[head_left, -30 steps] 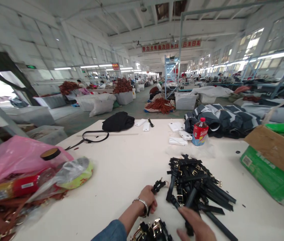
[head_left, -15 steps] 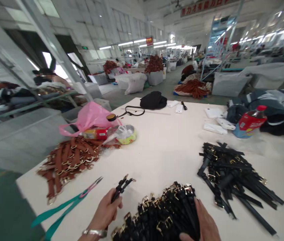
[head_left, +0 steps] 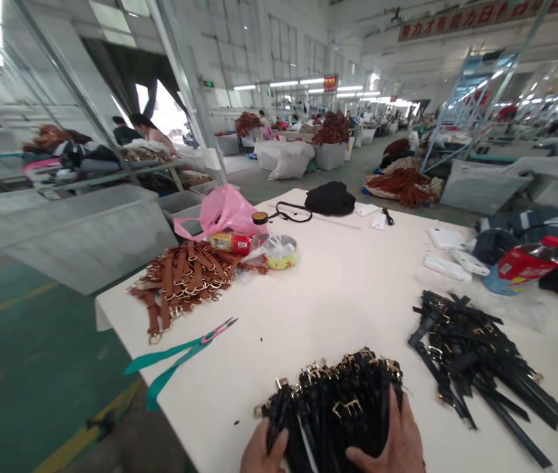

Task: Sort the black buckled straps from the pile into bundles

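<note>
- Bundle of black belts: lying flat on the near edge of the white counter, straps side by side, gold buckles bunched along the far end.
- Left hand: fingers spread, pressed against the bundle's left side.
- Right hand: fingers spread, pressed against the bundle's right side; the two hands squeeze the bundle between them.
- Loose pile of black belts: just right of the bundle, straps crossing at angles.
- Pile of brown belts: far left on the counter, well apart from both hands.
</note>
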`<state>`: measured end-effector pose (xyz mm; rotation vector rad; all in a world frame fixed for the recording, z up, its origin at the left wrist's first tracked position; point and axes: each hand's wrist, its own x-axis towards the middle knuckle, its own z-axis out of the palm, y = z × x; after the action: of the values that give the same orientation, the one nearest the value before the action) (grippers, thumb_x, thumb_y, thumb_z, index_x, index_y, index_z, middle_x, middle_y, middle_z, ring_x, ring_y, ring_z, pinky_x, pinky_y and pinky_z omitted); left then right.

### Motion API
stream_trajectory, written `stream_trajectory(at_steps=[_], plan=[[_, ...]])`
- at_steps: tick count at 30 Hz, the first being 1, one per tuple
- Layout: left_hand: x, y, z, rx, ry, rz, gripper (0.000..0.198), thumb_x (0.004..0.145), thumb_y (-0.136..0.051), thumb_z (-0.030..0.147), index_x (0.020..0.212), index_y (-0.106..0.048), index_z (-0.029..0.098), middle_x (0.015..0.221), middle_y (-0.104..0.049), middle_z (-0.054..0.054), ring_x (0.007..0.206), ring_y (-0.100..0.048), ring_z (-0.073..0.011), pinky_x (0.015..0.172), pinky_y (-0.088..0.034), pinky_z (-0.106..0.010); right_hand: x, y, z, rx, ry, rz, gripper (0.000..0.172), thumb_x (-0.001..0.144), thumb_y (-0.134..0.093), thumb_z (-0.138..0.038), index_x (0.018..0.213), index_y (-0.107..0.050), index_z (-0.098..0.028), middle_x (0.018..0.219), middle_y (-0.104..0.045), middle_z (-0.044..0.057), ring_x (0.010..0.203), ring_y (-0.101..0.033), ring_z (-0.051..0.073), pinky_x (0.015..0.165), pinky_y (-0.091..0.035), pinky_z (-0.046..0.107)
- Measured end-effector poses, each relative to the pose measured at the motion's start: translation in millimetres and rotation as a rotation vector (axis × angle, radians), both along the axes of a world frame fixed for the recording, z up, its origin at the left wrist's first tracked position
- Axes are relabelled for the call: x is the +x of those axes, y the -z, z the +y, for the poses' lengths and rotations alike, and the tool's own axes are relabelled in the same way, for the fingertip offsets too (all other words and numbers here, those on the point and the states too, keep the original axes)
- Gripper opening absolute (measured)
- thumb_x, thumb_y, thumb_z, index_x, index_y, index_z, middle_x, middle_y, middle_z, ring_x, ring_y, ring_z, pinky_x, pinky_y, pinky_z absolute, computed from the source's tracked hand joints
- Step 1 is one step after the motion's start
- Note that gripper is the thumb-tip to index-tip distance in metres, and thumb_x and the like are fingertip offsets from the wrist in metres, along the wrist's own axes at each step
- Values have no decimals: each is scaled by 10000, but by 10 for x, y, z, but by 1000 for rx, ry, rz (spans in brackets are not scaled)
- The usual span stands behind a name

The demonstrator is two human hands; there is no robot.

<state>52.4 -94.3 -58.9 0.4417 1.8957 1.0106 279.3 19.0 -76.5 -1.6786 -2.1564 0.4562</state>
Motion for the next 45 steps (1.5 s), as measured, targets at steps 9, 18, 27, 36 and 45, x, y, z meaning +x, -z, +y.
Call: stream_trajectory(at_steps=[9, 18, 27, 36, 45], plan=[[-211, -69, 248, -100, 169, 259, 383, 841, -357, 237, 1198, -294, 116, 800, -611, -77, 513, -591, -159, 337, -409, -224, -666, -155, -7, -12, -63, 16, 1100, 516, -655, -514, 1367, -105, -87, 1421, -152, 253, 1302, -184, 412, 1024, -245, 545], [-636, -338, 238, -142, 296, 395, 219, 861, -302, 176, 1065, -375, 145, 740, -609, -48, 410, -558, -134, 343, -396, -224, -1178, -262, 97, -23, -130, 21, 1087, 501, -660, -487, 1368, -133, -99, 1418, -173, 230, 1307, -172, 399, 1034, -230, 525], [-929, -282, 325, -212, 385, 693, 275, 794, -450, 87, 1066, -431, 120, 1013, -611, -117, 1006, -563, -219, 854, -402, -290, -1520, -346, 98, 8, -140, -6, 1090, 520, -649, -525, 1376, -125, -100, 1402, -182, 264, 1311, -165, 394, 1040, -194, 519], [-953, -226, 325, -228, 413, 762, 310, 800, -471, 120, 1109, -446, 117, 1030, -628, -90, 971, -575, -168, 815, -390, -228, -1534, -311, 99, 12, -131, -20, 1097, 528, -642, -547, 1380, -106, -112, 1416, -159, 266, 1317, -162, 384, 1045, -175, 508], [-918, -154, 256, -226, 350, 762, 382, 819, -447, 149, 1195, -402, 99, 1102, -606, -111, 1026, -558, -182, 866, -387, -250, -1519, -292, 81, -1, -128, -21, 1100, 516, -650, -548, 1382, -120, -122, 1424, -153, 254, 1319, -155, 384, 1047, -166, 500]])
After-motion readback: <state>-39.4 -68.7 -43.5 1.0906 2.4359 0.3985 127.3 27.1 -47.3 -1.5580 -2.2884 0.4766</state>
